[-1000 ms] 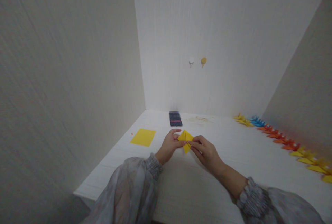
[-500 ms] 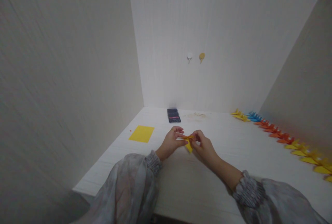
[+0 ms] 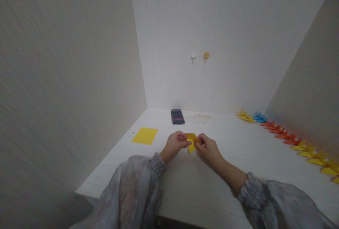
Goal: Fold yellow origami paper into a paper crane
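A small folded yellow paper is held just above the white table, between both my hands. My left hand pinches its left side with curled fingers. My right hand pinches the right side, thumb on top. The paper's lower point sticks out beneath my fingers. Both my arms wear loose grey sleeves.
A flat yellow paper sheet lies on the table to the left. A dark phone rests near the back wall. A row of folded paper figures, yellow, blue and orange, lines the right wall. Two small hooks hang on the back wall.
The yellow paper, open as a flat diamond a second ago, has been folded smaller between my hands. Both hands stayed at the same spot on the table.
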A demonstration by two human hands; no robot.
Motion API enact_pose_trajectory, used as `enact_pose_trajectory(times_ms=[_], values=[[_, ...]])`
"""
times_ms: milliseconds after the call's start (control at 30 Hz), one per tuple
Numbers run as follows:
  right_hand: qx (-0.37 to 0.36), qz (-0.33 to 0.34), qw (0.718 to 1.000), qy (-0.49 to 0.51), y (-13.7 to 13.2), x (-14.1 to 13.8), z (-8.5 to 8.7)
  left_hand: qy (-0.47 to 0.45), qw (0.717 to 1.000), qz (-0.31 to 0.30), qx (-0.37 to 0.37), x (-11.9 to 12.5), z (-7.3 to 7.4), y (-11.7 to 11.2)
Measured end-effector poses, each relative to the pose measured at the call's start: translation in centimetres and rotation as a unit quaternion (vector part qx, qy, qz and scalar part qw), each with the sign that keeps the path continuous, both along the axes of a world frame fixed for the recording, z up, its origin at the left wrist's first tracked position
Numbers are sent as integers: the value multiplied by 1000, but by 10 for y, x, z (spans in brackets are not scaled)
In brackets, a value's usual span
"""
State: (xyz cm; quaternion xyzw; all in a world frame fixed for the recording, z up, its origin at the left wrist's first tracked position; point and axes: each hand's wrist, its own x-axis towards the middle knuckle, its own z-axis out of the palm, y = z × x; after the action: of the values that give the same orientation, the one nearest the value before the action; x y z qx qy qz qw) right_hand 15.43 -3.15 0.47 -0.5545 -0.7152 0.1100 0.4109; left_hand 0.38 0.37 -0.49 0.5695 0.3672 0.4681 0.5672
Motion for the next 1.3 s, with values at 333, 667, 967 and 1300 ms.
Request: enact_pose_trajectory(times_ms=[333, 667, 967, 1300], values=[[6, 40, 998, -57, -3, -1, 2, -25, 999, 3, -40, -1, 5, -3], [2, 44, 997, -58, -3, 0, 2, -36, 998, 6, -56, -2, 8, -4], [18, 38, 996, -80, -2, 0, 3, -52, 996, 4, -71, -3, 8, -4], [20, 37, 995, -90, -3, -1, 6, -63, 996, 2, -70, -3, 9, -5]])
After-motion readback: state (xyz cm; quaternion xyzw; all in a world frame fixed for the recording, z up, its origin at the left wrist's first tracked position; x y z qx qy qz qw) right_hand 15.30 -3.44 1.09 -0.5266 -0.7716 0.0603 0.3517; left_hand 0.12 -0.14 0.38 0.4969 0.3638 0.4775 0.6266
